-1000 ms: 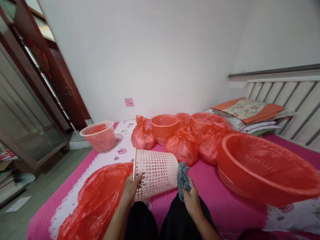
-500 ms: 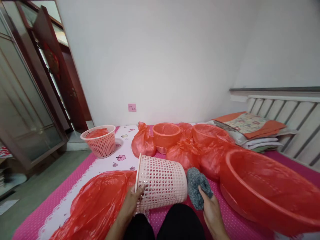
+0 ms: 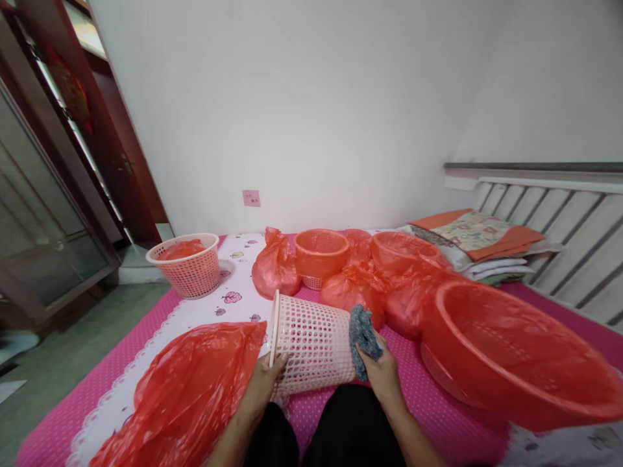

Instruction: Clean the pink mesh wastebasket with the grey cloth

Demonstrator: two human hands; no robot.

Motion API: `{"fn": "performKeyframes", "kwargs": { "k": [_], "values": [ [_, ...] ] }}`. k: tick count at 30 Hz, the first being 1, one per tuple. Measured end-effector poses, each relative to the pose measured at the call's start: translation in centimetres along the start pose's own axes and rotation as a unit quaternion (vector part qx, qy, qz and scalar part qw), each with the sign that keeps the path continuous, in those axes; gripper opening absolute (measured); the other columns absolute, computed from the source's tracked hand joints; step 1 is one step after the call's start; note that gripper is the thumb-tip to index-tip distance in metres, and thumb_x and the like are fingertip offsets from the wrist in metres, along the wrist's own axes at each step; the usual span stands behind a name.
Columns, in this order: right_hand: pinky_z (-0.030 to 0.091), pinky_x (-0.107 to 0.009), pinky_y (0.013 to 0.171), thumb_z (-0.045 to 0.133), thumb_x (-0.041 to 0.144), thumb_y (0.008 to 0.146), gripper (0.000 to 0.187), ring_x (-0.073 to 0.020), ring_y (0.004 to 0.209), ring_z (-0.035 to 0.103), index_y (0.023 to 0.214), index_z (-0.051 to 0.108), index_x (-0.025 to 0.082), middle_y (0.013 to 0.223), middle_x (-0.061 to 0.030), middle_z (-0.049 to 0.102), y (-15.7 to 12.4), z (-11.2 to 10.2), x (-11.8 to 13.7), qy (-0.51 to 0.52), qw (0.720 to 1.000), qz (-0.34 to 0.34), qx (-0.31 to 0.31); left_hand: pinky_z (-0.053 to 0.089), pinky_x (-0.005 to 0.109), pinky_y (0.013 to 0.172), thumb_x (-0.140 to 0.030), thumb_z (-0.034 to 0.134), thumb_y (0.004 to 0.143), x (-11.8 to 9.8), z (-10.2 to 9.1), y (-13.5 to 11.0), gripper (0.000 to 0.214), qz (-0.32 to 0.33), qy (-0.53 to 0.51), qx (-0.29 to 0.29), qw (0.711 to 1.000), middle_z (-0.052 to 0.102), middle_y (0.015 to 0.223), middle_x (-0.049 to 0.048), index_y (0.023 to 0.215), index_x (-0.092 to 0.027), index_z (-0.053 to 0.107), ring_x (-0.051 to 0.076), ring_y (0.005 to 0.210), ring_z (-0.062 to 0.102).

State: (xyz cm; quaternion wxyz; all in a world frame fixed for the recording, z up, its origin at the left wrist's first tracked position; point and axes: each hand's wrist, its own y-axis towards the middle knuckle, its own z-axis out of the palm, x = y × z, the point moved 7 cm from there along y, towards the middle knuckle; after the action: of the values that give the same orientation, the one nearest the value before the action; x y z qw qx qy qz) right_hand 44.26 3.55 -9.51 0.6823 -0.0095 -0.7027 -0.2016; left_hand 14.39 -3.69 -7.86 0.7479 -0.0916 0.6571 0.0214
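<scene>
A pale pink perforated plastic basket (image 3: 314, 340) lies on its side on the pink bed cover, its open rim facing left. My left hand (image 3: 265, 383) grips it near the rim, fingers curled on the lattice. My right hand (image 3: 382, 373) holds a grey cloth (image 3: 363, 334) and presses it flat against the basket's bottom end. A crumpled red plastic bag (image 3: 189, 389) lies just left of the basket. My dark-trousered legs show at the lower edge.
A large basket lined with red plastic (image 3: 511, 353) sits at the right. Further back are several red-bagged baskets (image 3: 321, 250), a pink basket (image 3: 189, 263) at the bed's left edge, folded bedding (image 3: 479, 243) and a slatted headboard (image 3: 564, 227). Floor and door are left.
My right hand had swung the cloth off to the right of the basket and has now brought it back against the basket's bottom. The left hand keeps its grip.
</scene>
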Motion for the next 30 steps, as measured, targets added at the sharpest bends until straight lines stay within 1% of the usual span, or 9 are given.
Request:
{"fn": "performKeyframes", "kwargs": {
  "k": [4, 8, 10, 13, 16, 20, 25, 27, 30],
  "values": [
    [0.04, -0.056, 0.118, 0.067, 0.039, 0.078, 0.056, -0.0343, 0.133, 0.06, 0.128, 0.072, 0.016, 0.138, -0.0169, 0.067, 0.6, 0.6, 0.5, -0.047, 0.997, -0.059, 0.025, 0.055, 0.037, 0.079, -0.066, 0.08, 0.07, -1.1, 0.9, -0.7, 0.052, 0.002, -0.03, 0.032, 0.999, 0.073, 0.074, 0.0051, 0.085, -0.017, 0.073, 0.024, 0.075, 0.068],
    [0.033, -0.056, 0.123, 0.059, 0.032, 0.077, 0.062, -0.0316, 0.143, 0.051, 0.137, 0.065, 0.018, 0.145, -0.0142, 0.063, 0.8, 1.0, -0.5, -0.079, 0.993, -0.083, 0.029, 0.055, 0.044, 0.092, -0.057, 0.086, 0.064, -0.9, 1.7, -1.2, 0.057, -0.029, -0.058, 0.101, 0.993, 0.08, 0.099, 0.0142, 0.102, -0.015, 0.077, 0.031, 0.094, 0.073],
    [0.031, -0.055, 0.124, 0.057, 0.03, 0.078, 0.06, -0.0305, 0.145, 0.049, 0.136, 0.065, 0.018, 0.147, -0.0137, 0.062, 0.8, 1.5, -1.0, -0.095, 0.99, -0.098, 0.044, 0.055, 0.045, 0.096, -0.048, 0.09, 0.061, -0.5, 1.8, -1.3, 0.057, -0.042, -0.066, 0.123, 0.989, 0.08, 0.107, 0.0152, 0.106, -0.015, 0.078, 0.033, 0.1, 0.073],
    [0.029, -0.056, 0.125, 0.053, 0.026, 0.078, 0.057, -0.0301, 0.147, 0.046, 0.133, 0.067, 0.016, 0.148, -0.014, 0.06, 0.7, 2.4, -1.2, -0.118, 0.983, -0.124, 0.066, 0.054, 0.045, 0.1, -0.038, 0.09, 0.06, 0.0, 1.5, -1.2, 0.052, -0.055, -0.073, 0.128, 0.988, 0.081, 0.106, 0.0136, 0.105, -0.016, 0.08, 0.033, 0.099, 0.074],
    [0.028, -0.056, 0.126, 0.052, 0.021, 0.075, 0.061, -0.03, 0.147, 0.046, 0.134, 0.065, 0.017, 0.148, -0.0126, 0.059, 0.6, 2.9, -1.1, -0.126, 0.981, -0.132, 0.062, 0.053, 0.045, 0.102, -0.035, 0.091, 0.056, 0.0, 1.3, -1.0, 0.053, -0.055, -0.072, 0.12, 0.989, 0.082, 0.102, 0.0119, 0.105, -0.015, 0.08, 0.031, 0.096, 0.075],
    [0.027, -0.059, 0.125, 0.05, 0.015, 0.072, 0.069, -0.0319, 0.15, 0.041, 0.14, 0.061, 0.017, 0.154, -0.012, 0.054, 0.2, 3.7, -0.6, -0.146, 0.974, -0.159, 0.07, 0.055, 0.044, 0.096, -0.035, 0.093, 0.052, -0.1, 1.3, -0.9, 0.049, -0.051, -0.07, 0.116, 0.99, 0.082, 0.094, 0.012, 0.096, -0.015, 0.081, 0.032, 0.093, 0.074],
    [0.026, -0.062, 0.126, 0.049, 0.01, 0.073, 0.075, -0.0326, 0.151, 0.037, 0.147, 0.056, 0.019, 0.157, -0.0107, 0.052, -1.0, 5.4, 0.2, -0.179, 0.959, -0.203, 0.09, 0.056, 0.043, 0.093, -0.029, 0.089, 0.055, 0.0, 1.3, -1.1, 0.038, -0.058, -0.051, 0.101, 0.992, 0.082, 0.09, 0.0093, 0.091, -0.016, 0.082, 0.03, 0.088, 0.075],
    [0.028, -0.063, 0.125, 0.049, 0.008, 0.075, 0.074, -0.0334, 0.151, 0.037, 0.149, 0.054, 0.02, 0.158, -0.0111, 0.051, -1.7, 6.4, 0.8, -0.192, 0.951, -0.223, 0.095, 0.055, 0.043, 0.095, -0.028, 0.088, 0.057, 0.1, 1.3, -1.1, 0.038, -0.055, -0.049, 0.098, 0.992, 0.082, 0.092, 0.0093, 0.093, -0.017, 0.082, 0.031, 0.09, 0.075],
    [0.028, -0.065, 0.124, 0.049, 0.006, 0.077, 0.076, -0.0339, 0.152, 0.036, 0.152, 0.05, 0.022, 0.158, -0.0108, 0.05, -3.0, 8.1, 2.0, -0.205, 0.938, -0.255, 0.116, 0.054, 0.044, 0.099, -0.032, 0.091, 0.058, 0.0, 1.6, -0.9, 0.048, -0.042, -0.067, 0.117, 0.99, 0.083, 0.103, 0.0116, 0.102, -0.016, 0.082, 0.032, 0.1, 0.075]
  ]
}}
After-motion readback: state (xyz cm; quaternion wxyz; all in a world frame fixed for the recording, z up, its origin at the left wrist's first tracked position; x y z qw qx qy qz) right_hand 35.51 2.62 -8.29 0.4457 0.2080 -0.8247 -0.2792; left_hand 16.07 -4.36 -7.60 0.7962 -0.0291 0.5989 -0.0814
